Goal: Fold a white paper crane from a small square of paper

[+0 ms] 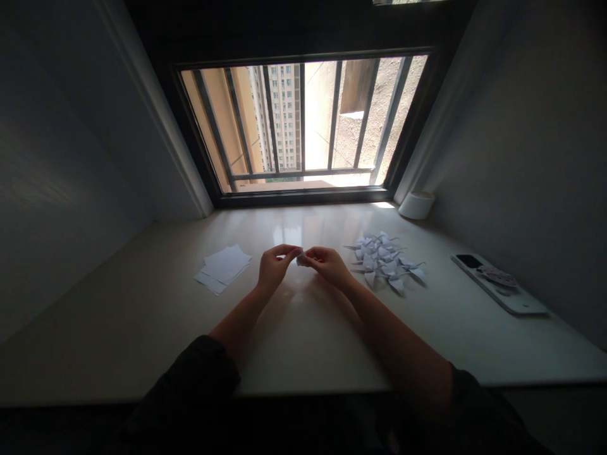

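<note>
My left hand [274, 265] and my right hand [327, 264] meet above the middle of the pale desk [142, 316]. Both pinch a small folded piece of white paper [301, 258] between fingertips; most of it is hidden by the fingers. A small stack of white paper sheets [222, 268] lies to the left of my left hand. A pile of several folded white paper cranes [383, 259] lies to the right of my right hand.
A white phone-like device [497, 284] with something on it lies at the right, near the wall. A white round container [416, 205] stands at the back right corner. A barred window [303, 123] is behind the desk, with walls on both sides.
</note>
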`<state>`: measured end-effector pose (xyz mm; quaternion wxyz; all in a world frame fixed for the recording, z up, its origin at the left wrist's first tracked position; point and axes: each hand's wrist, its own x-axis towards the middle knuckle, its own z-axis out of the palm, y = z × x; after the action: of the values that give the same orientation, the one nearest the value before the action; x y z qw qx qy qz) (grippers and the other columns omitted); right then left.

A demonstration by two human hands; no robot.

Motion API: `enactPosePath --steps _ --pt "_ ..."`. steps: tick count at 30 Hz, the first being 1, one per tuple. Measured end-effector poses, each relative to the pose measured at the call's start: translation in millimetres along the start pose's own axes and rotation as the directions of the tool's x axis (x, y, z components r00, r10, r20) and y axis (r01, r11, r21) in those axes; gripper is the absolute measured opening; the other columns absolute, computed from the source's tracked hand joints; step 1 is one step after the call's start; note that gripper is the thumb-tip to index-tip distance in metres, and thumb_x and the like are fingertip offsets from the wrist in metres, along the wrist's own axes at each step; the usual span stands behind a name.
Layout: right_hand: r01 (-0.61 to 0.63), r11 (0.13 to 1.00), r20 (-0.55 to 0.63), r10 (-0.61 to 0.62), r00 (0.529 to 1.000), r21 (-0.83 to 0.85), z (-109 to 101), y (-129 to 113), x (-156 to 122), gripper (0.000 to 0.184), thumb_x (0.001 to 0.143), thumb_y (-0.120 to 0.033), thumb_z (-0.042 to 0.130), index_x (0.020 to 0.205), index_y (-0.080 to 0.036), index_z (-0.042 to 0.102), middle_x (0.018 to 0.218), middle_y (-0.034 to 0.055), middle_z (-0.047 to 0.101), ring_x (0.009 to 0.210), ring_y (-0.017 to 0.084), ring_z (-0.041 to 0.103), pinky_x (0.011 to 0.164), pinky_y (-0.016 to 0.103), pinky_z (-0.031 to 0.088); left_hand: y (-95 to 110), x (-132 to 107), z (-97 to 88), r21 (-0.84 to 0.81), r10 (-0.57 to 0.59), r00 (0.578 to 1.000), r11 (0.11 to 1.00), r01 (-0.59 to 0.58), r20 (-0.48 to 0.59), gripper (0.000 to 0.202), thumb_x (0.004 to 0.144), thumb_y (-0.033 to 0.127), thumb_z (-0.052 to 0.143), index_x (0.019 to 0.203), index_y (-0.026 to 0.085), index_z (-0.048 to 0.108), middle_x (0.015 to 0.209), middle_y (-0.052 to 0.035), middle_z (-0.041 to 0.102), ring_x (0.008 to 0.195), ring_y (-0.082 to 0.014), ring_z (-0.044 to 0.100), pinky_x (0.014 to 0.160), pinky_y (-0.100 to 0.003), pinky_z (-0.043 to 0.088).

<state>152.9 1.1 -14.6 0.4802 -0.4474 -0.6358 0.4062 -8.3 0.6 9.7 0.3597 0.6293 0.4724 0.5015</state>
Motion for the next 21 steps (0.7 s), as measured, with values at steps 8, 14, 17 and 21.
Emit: enactPosePath --steps 8,14,17,21 --pt "-0.062 0.998 -0.014 0.062 0.998 -0.003 -1.9 -4.7 -4.0 0.028 0.064 -0.046 0.073 0.076 -0.021 0.076 0.071 0.004 0.073 0.07 0.023 0.068 0.063 0.03 0.049 -4.5 0.4 1.5 -0.122 -0.065 0.997 0.991 0.058 -0.052 0.03 0.068 0.042 0.071 0.083 0.017 0.074 0.087 -0.0073 0.074 0.086 -0.0218 0.066 0.078 -0.033 0.05" --pt "-0.057 0.997 -0.036 0.059 0.998 0.057 -1.4 0.4 -0.3 0.028 0.064 -0.046 0.073 0.072 -0.019 0.074 0.072 0.0058 0.074 0.068 0.022 0.069 0.063 0.029 0.05 -5.6 -0.1 4.7 -0.18 -0.146 0.983 0.976 0.124 -0.115 0.03 0.07 0.039 0.069 0.086 0.015 0.073 0.089 -0.0089 0.074 0.085 -0.0216 0.067 0.077 -0.034 0.051" --pt "-0.055 0.998 -0.043 0.057 0.997 0.043 -1.5 0.3 -0.3 0.027 0.065 -0.046 0.072 0.072 -0.019 0.074 0.072 0.0056 0.074 0.068 0.022 0.069 0.064 0.03 0.051 -7.7 0.3 4.2 -0.175 -0.108 0.991 0.98 0.093 -0.077 0.032 0.069 0.041 0.07 0.088 0.016 0.074 0.092 -0.0091 0.074 0.089 -0.0218 0.067 0.081 -0.034 0.051" --pt "-0.049 0.997 -0.046 0.052 0.998 0.06 -2.2 -0.1 -0.4 0.026 0.065 -0.045 0.073 0.071 -0.019 0.074 0.071 0.0054 0.073 0.069 0.022 0.069 0.067 0.031 0.052 -9.6 0.5 3.2 -0.185 -0.052 0.998 0.981 0.057 0.035 0.034 0.068 0.041 0.072 0.091 0.017 0.074 0.096 -0.0092 0.073 0.093 -0.0226 0.066 0.087 -0.036 0.049"
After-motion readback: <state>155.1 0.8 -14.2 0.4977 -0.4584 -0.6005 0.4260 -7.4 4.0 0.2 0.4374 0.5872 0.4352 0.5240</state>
